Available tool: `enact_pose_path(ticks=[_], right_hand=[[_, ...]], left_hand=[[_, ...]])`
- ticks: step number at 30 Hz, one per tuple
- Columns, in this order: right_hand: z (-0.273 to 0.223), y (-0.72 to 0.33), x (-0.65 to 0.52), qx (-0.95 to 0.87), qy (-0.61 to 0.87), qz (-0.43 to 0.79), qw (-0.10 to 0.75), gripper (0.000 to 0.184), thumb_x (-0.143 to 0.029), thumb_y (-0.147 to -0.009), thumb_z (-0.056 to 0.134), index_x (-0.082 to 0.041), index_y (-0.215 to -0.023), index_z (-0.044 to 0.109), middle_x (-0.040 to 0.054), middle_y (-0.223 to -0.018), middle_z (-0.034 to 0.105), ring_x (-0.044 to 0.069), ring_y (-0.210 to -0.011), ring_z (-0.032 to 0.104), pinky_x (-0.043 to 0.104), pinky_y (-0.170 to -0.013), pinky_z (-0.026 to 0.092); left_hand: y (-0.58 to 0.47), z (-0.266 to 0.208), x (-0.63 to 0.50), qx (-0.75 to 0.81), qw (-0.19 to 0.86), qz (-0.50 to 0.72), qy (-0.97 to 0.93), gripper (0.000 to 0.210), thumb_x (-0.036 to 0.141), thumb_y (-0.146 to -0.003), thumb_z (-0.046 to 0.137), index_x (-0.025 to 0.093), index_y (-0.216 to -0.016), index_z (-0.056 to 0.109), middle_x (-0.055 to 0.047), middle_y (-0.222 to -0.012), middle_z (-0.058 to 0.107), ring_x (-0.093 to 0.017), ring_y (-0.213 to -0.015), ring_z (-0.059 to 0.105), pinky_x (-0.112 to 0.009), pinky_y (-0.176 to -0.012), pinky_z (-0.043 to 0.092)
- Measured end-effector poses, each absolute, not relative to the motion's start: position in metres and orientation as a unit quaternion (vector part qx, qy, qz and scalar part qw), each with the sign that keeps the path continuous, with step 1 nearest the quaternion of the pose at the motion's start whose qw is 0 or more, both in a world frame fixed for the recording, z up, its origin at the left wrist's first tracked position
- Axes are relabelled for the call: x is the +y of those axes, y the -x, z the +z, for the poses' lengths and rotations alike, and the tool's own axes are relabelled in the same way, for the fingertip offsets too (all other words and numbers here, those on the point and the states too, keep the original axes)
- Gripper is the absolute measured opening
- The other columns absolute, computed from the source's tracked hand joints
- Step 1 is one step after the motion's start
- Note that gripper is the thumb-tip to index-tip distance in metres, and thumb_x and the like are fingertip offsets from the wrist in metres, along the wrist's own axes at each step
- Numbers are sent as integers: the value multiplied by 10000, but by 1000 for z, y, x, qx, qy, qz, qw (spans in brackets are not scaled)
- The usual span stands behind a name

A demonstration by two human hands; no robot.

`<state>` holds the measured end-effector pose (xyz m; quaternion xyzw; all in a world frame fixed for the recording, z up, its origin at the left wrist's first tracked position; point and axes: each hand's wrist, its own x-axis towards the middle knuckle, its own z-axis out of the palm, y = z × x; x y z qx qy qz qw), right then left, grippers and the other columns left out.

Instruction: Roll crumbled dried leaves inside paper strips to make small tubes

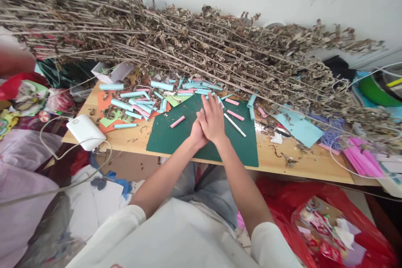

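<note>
My two hands meet palm to palm above a dark green cutting mat (166,138). On top lies my right hand (214,115), its fingers stretched out and pointing away from me. My left hand (198,133) is underneath, and its fingers are mostly covered by the right. Whether anything sits between the palms is hidden. Just right of the hands lie a white paper tube (235,124) and a pink paper tube (235,114). Another pink tube (178,121) rests on the mat to the left. Several light blue rolled paper tubes (161,85) are piled beyond the mat's far edge.
A long bundle of dried stalks (176,37) spans the back of the wooden table (301,163). A white power bank (86,130) with a cable lies left. Right are a light blue sheet (298,124) and purple cord (328,132). A red bag (282,205) of scraps stands below.
</note>
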<state>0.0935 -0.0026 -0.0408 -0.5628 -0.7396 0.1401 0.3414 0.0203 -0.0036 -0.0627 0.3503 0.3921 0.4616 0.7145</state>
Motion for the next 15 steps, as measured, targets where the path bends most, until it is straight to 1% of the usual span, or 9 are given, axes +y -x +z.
enact_pose_path(ticks=[2,4,5,6,7,10,11,13,15], right_hand=[[-46,-78,-1,-740,560,157,338,544,-449,-994,253,-289,-1515,266,53,-1583,302,265,-1505,150,548,-1197,172],[-48,-71,2,-741,550,158,351,562,-469,-1000,209,-299,-1535,199,42,-1616,220,247,-1516,97,536,-1206,147],[-49,-71,4,-737,551,152,361,567,-484,-1000,199,-307,-1538,182,32,-1624,193,239,-1520,70,536,-1210,125],[-50,-73,6,-733,554,150,365,565,-490,-1001,188,-312,-1537,181,23,-1629,174,236,-1522,47,541,-1212,97],[-50,-75,8,-729,559,153,363,561,-491,-1003,180,-318,-1537,181,17,-1632,163,237,-1523,27,550,-1212,79],[-50,-80,10,-717,570,182,357,554,-457,-1011,136,-323,-1548,100,22,-1629,174,225,-1523,24,561,-1205,118],[-49,-79,9,-721,563,185,359,561,-450,-1013,132,-312,-1552,65,30,-1630,170,220,-1523,27,550,-1206,137],[-47,-76,10,-732,544,180,368,577,-457,-1013,133,-300,-1555,15,32,-1634,154,212,-1523,22,529,-1211,152],[-47,-74,14,-724,543,179,386,589,-487,-1007,96,-302,-1554,-19,23,-1638,131,211,-1524,2,532,-1219,119]], left_hand=[[-21,-58,2,412,651,485,-413,556,568,-991,223,241,-1235,601,-86,-1125,690,-238,-1139,627,-428,-893,543],[-19,-54,8,423,599,500,-461,457,537,-995,298,291,-1244,591,-70,-1141,676,-242,-1164,611,-445,-888,531],[-16,-52,10,424,586,503,-474,440,529,-995,312,298,-1243,593,-70,-1146,672,-245,-1172,604,-447,-892,526],[-14,-50,12,421,582,504,-480,453,534,-995,302,294,-1244,595,-74,-1151,669,-249,-1177,599,-447,-899,522],[-11,-48,14,415,586,505,-479,505,552,-997,251,282,-1252,593,-84,-1161,665,-250,-1180,594,-444,-908,518],[-5,-45,19,403,602,520,-453,675,571,-990,50,248,-1326,538,-103,-1179,656,-244,-1191,585,-443,-926,509],[-5,-45,20,405,600,527,-445,667,566,-993,50,250,-1337,526,-98,-1183,655,-243,-1195,583,-443,-933,505],[-7,-45,22,409,593,536,-440,593,560,-1002,141,259,-1327,535,-80,-1208,648,-243,-1214,568,-428,-961,490],[-10,-45,21,399,605,536,-433,582,568,-999,183,245,-1314,550,-80,-1255,627,-250,-1245,543,-416,-998,468]])
